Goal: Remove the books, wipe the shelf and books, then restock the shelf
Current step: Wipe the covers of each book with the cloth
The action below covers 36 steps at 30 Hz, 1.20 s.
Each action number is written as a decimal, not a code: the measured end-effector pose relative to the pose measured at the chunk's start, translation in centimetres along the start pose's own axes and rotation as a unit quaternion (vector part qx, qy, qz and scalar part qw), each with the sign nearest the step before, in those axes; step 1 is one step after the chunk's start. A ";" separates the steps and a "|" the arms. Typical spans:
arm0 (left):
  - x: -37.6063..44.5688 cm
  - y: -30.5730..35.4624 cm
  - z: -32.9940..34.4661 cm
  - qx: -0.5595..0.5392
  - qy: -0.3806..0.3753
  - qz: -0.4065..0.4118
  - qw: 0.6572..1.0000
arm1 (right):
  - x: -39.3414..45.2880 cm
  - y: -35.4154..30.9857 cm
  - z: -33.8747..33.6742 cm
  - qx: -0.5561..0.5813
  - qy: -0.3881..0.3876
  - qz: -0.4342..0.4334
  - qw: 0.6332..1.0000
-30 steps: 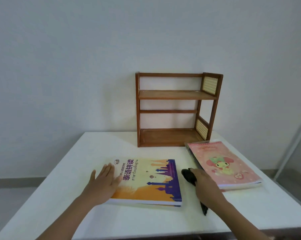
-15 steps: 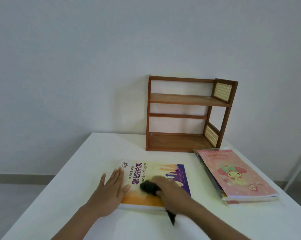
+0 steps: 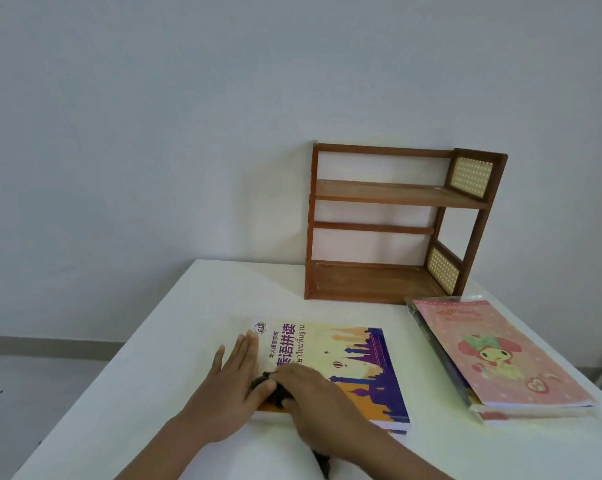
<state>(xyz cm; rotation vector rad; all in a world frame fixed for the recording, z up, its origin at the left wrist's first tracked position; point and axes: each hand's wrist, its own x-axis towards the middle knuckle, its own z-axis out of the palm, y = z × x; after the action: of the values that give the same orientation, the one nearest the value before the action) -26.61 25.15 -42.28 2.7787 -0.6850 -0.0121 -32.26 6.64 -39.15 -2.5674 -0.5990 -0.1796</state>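
A yellow, orange and purple book (image 3: 355,362) lies flat on the white table (image 3: 195,299). My left hand (image 3: 230,386) rests flat with straight fingers on the book's left edge. My right hand (image 3: 313,403) grips a black cloth (image 3: 271,389) and presses it on the book's lower left part, beside my left thumb. A tail of the cloth hangs out under my right wrist. A pink cartoon book (image 3: 497,351) tops a small stack at the right. The brown wooden shelf (image 3: 396,195) stands bare at the back against the wall.
The table's right edge runs close past the pink stack. A white wall rises behind the shelf. Grey floor shows to the left of the table.
My right hand has swept the black cloth leftward, from the table right of the book onto its cover and up to my left hand. My left hand stays on the book's edge.
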 end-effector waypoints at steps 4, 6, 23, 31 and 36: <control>-0.2 -0.1 -0.1 0.023 -0.010 0.007 1.000 | 5.1 5.6 -0.9 -0.071 0.053 0.085 0.992; -0.2 -0.2 0.1 0.025 -0.001 0.004 1.000 | 6.9 8.7 -1.5 -0.110 0.087 0.162 0.977; 0.0 -0.4 0.4 0.054 0.009 0.018 0.998 | 8.4 7.0 -1.1 -0.153 0.071 0.129 0.977; 0.9 -0.8 0.4 0.075 0.013 0.024 0.997 | -3.6 3.9 -2.2 -0.068 -0.031 0.070 0.995; 0.5 -0.7 -0.3 0.103 0.027 0.034 0.994 | -4.8 7.8 -5.7 -0.059 0.004 0.156 0.986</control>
<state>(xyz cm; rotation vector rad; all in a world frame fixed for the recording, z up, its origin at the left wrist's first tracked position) -25.81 25.56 -42.14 2.9351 -0.8099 0.1550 -33.17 -4.15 -38.71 -2.7328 -0.1823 -0.1214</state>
